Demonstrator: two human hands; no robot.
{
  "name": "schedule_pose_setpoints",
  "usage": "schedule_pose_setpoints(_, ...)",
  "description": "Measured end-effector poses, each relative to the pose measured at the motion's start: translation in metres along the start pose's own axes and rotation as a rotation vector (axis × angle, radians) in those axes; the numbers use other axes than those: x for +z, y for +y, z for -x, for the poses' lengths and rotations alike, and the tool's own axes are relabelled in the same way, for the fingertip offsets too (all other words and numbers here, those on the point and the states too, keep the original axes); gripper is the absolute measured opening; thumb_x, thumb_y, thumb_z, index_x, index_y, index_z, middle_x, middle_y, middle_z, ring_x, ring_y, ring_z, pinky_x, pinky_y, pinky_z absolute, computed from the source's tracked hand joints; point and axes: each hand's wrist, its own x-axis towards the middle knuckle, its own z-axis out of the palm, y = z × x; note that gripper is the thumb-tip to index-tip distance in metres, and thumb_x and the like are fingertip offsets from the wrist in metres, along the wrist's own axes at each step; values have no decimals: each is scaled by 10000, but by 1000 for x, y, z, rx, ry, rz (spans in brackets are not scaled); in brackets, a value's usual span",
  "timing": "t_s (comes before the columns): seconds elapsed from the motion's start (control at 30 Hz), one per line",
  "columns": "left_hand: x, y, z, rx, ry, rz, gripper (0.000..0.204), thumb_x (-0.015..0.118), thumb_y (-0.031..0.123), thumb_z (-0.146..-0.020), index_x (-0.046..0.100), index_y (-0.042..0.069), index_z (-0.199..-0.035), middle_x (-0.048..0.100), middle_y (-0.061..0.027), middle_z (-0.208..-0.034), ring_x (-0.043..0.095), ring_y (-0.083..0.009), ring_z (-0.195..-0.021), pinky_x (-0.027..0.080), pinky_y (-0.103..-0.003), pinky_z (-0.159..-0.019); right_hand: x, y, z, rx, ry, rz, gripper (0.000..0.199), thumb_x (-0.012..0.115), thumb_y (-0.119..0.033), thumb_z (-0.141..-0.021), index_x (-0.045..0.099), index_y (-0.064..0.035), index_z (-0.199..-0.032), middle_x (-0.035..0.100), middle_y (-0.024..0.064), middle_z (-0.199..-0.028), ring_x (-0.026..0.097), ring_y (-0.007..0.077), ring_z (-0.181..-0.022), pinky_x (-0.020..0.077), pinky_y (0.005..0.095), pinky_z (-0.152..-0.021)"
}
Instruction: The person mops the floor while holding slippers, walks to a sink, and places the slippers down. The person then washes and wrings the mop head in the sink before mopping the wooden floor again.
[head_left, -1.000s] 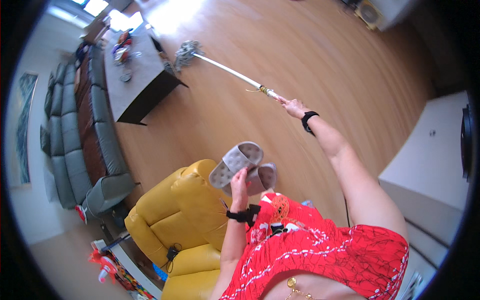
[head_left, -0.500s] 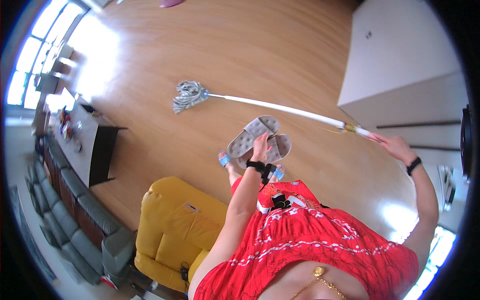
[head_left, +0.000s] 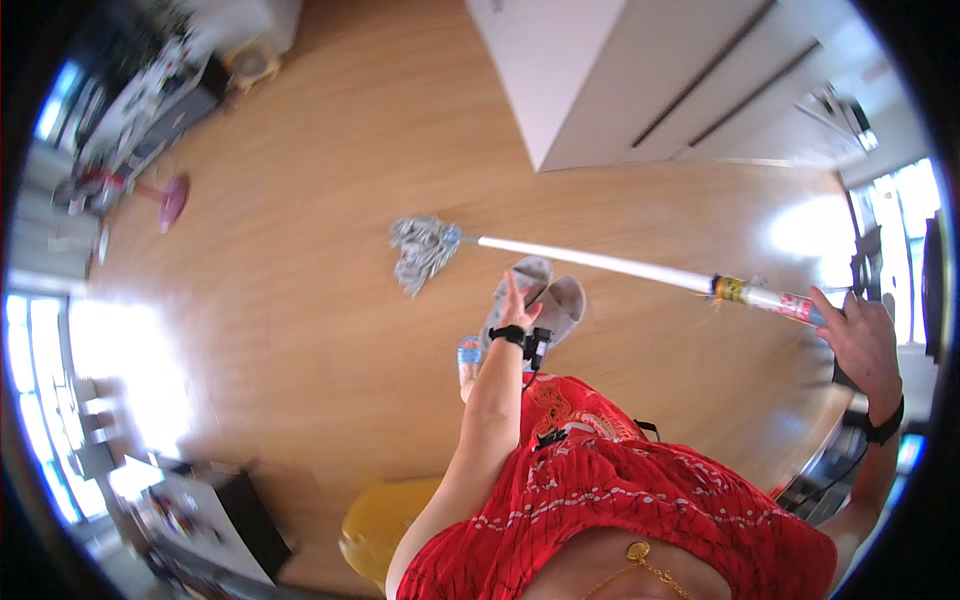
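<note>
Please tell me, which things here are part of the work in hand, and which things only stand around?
In use: mop in the right hand; pair of grey slippers in the left hand.

Standing around: white cabinet, yellow armchair, pink fan base, wooden floor.

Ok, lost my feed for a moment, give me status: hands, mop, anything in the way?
Right hand gripping mop handle. Left hand holding grey slippers. Mop head down on wood floor. White cabinet beyond it, apart.
</note>
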Motion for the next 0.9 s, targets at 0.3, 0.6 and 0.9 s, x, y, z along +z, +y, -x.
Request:
schedule_pose_setpoints(0.3, 24, 17, -19, -526, -8, -235, 639, 411, 657, -822, 203, 422, -1379, 313, -25, -1391, 344, -198, -1225, 412, -406, -669, -18, 16, 19, -63, -21, -20, 434, 611, -339, -739, 578, -30, -1043, 499, 56, -783, 517, 189, -695, 431, 307, -562)
schedule_pose_setpoints(0.6, 118, 31, 1, -527, 83, 375, 396, 523, 449, -872, 462, 147, -1122, 517, -60, -1055, 496, -189, -956, 471, -381, -702, -8, 19, 36, 247, -381, -286, 501, 679, -265, -702, 517, -45, -1121, 498, 105, -892, 513, 283, -831, 395, 416, -730)
schedule_pose_setpoints(0.9, 110, 30, -34, -525, 32, -39, 437, 550, 560, -815, 545, 130, -895, 522, -18, -815, 525, -132, -740, 469, -273, -576, 51, -33, 35, 374, -521, -762, 285, 662, -272, -739, 528, -81, -903, 593, 132, -791, 574, 333, -725, 415, 449, -616)
